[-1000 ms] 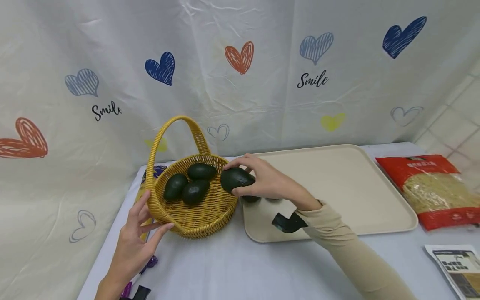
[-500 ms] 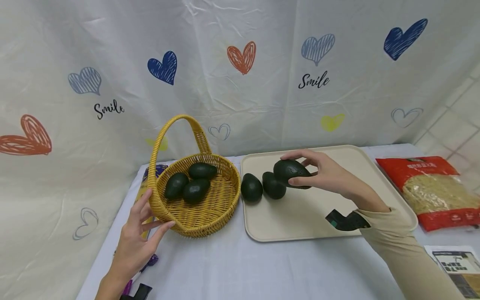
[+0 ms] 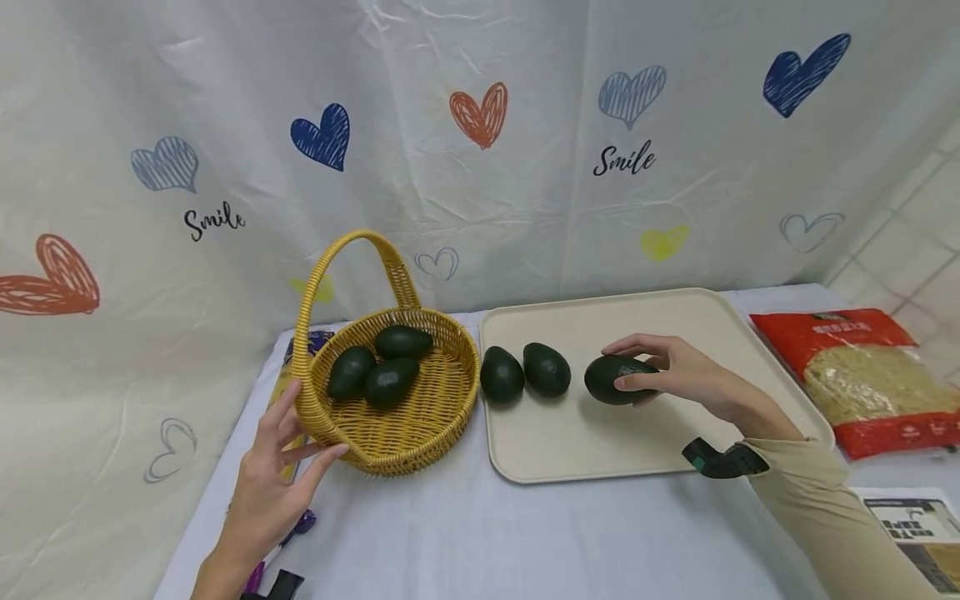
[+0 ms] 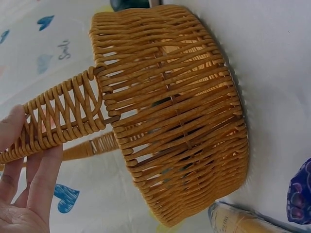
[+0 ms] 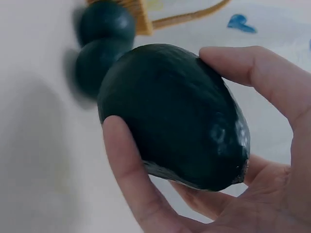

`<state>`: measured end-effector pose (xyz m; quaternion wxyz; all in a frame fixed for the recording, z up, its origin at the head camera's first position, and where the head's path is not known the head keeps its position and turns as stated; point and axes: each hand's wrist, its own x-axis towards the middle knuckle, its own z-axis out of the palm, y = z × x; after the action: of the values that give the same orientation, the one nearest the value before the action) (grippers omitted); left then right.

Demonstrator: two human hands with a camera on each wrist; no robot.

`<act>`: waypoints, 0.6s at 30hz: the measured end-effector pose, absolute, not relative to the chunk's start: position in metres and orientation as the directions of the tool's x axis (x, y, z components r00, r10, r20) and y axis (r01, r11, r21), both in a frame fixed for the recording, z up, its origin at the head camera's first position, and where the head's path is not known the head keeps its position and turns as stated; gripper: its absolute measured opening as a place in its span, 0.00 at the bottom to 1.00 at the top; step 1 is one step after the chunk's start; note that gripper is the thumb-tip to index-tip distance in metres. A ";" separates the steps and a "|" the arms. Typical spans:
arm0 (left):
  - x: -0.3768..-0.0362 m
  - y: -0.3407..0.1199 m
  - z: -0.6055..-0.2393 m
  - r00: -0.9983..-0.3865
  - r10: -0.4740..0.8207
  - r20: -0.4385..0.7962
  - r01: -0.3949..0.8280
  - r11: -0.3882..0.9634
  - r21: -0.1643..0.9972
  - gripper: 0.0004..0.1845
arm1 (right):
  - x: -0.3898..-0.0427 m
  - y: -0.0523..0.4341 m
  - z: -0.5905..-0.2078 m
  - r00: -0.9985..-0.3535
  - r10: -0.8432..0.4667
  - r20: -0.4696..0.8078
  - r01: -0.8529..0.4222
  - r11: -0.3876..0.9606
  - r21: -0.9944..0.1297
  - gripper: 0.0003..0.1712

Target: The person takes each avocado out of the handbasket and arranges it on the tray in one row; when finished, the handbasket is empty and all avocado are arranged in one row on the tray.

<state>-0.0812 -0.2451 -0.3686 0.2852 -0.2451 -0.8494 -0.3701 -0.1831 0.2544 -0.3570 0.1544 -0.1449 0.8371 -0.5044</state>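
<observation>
My right hand (image 3: 675,375) grips a dark green avocado (image 3: 617,380) over the middle of a beige tray (image 3: 720,342); in the right wrist view the avocado (image 5: 170,116) sits between thumb and fingers. Two more avocados, a left one (image 3: 502,375) and a right one (image 3: 547,370), lie side by side at the tray's left end. A yellow wicker basket (image 3: 442,433) with a tall handle stands left of the tray, with three avocados (image 3: 392,383) inside. My left hand (image 3: 262,487) holds the base of the basket's handle (image 4: 58,114) with thumb and fingers.
A red bag of pale dry food (image 3: 862,375) lies right of the tray, with a printed packet (image 3: 918,533) nearer me. Behind the basket's left side is a yellow and blue package (image 3: 288,379). A purple-wrapped item (image 3: 303,522) lies beside my left wrist.
My right hand has carried the avocado from beside the basket's rim rightward over the tray, then lower. The two tray avocados came into full view. The left hand stays on the basket.
</observation>
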 end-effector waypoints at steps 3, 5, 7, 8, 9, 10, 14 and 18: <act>-0.080 -0.245 -0.368 -0.720 0.203 0.663 0.625 0.605 0.494 0.66 | -0.187 0.259 -0.366 -0.901 -0.414 -0.133 -0.070 0.440 -0.895 0.28; -0.079 -0.244 -0.368 -0.727 0.195 0.658 0.615 0.612 0.498 0.66 | -0.190 0.262 -0.369 -0.889 -0.431 -0.155 -0.059 0.443 -0.894 0.28; -0.078 -0.243 -0.368 -0.736 0.186 0.651 0.601 0.622 0.502 0.66 | -0.191 0.264 -0.372 -0.876 -0.449 -0.179 -0.045 0.445 -0.894 0.28; -0.078 -0.242 -0.368 -0.741 0.182 0.647 0.593 0.628 0.503 0.66 | -0.192 0.265 -0.373 -0.869 -0.457 -0.189 -0.038 0.443 -0.896 0.28; -0.077 -0.241 -0.367 -0.748 0.173 0.640 0.581 0.638 0.506 0.66 | -0.192 0.266 -0.374 -0.863 -0.465 -0.199 -0.030 0.441 -0.897 0.27; -0.077 -0.241 -0.367 -0.753 0.168 0.636 0.572 0.645 0.507 0.66 | -0.193 0.267 -0.376 -0.857 -0.473 -0.207 -0.025 0.438 -0.899 0.27; -0.077 -0.239 -0.366 -0.760 0.163 0.628 0.561 0.653 0.509 0.66 | -0.195 0.271 -0.380 -0.840 -0.496 -0.218 -0.017 0.426 -0.904 0.27; -0.078 -0.239 -0.366 -0.756 0.169 0.632 0.569 0.648 0.507 0.66 | -0.196 0.272 -0.381 -0.849 -0.483 -0.213 -0.020 0.434 -0.901 0.28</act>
<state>-0.0778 -0.2393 -0.3660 0.2764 -0.2133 -0.8646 -0.3613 -0.1959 0.2715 -0.3811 0.2270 -0.1542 0.8156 -0.5093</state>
